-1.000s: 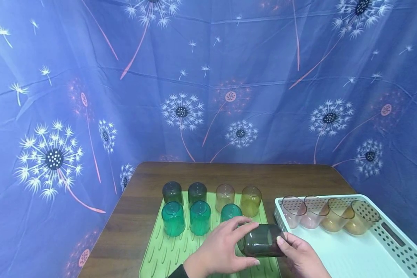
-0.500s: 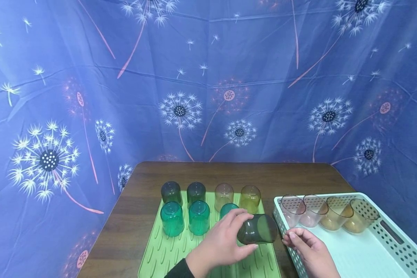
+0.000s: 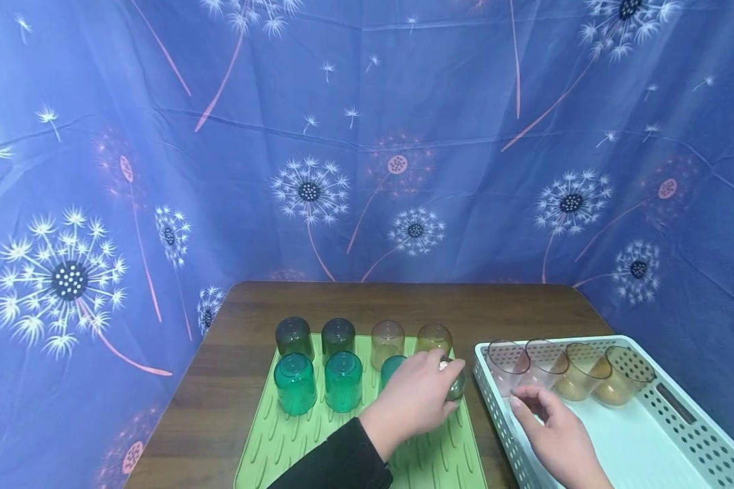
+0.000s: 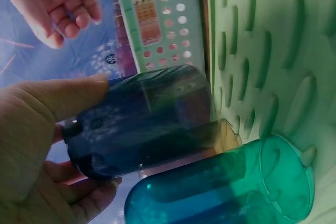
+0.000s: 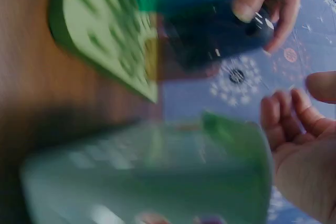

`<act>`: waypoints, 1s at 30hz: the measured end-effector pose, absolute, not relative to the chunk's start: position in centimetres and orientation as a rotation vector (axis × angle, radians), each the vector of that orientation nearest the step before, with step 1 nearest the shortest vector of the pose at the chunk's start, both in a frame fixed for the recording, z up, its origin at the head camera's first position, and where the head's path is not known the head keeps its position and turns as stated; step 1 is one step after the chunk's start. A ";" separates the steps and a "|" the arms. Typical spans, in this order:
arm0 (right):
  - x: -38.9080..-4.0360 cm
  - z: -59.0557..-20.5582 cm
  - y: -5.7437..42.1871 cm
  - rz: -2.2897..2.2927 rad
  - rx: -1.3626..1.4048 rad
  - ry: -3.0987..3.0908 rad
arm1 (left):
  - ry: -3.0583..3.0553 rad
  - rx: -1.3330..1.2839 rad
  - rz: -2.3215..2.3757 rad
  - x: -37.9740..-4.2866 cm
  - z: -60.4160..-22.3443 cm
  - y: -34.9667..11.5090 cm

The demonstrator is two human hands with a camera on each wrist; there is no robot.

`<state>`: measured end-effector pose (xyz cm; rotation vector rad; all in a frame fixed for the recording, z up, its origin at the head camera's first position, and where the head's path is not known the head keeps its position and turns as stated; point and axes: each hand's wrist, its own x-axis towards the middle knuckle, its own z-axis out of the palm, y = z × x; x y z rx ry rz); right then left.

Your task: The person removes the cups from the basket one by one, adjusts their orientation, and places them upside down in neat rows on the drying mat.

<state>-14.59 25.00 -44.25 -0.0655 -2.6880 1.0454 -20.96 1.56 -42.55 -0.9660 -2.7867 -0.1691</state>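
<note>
My left hand (image 3: 412, 394) grips a dark grey glass (image 4: 147, 121) by its base end, bottom up, with its mouth toward the green drying mat (image 3: 269, 455). In the head view the hand hides most of that glass. Beside it stands a teal glass (image 4: 210, 187), partly behind the hand in the head view; two more teal glasses (image 3: 295, 384) are upside down to its left. My right hand (image 3: 556, 435) holds nothing, fingers loosely bent, over the near left side of the pale basket (image 3: 495, 407).
Behind the teal glasses, upside down, stand two dark glasses (image 3: 338, 337), a pinkish glass (image 3: 388, 343) and an amber glass (image 3: 434, 337). Pink glasses (image 3: 544, 367) and amber glasses (image 3: 620, 380) lean along the basket's far wall. Wooden table (image 3: 202, 407) borders the mat, with a patterned blue cloth (image 3: 238, 170) behind.
The right hand has let go of the dark glass and drawn away slightly to the right. My left hand has turned the glass from sideways to mouth down, over the mat's right side.
</note>
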 end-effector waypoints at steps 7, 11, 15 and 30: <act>-17.5 -43.6 27.2 0.528 0.054 -2.633 | -2.809 -0.972 0.017 -21.4 -43.3 2.0; -18.6 -43.6 28.2 0.481 0.016 -2.710 | -2.800 -0.976 0.027 -21.4 -43.8 2.1; -19.1 -44.2 29.2 0.415 0.022 -2.832 | -2.767 -0.982 0.022 -21.5 -44.3 2.1; -19.5 -46.0 30.4 0.299 0.002 -2.721 | -2.749 -0.936 -0.013 -21.8 -45.6 2.1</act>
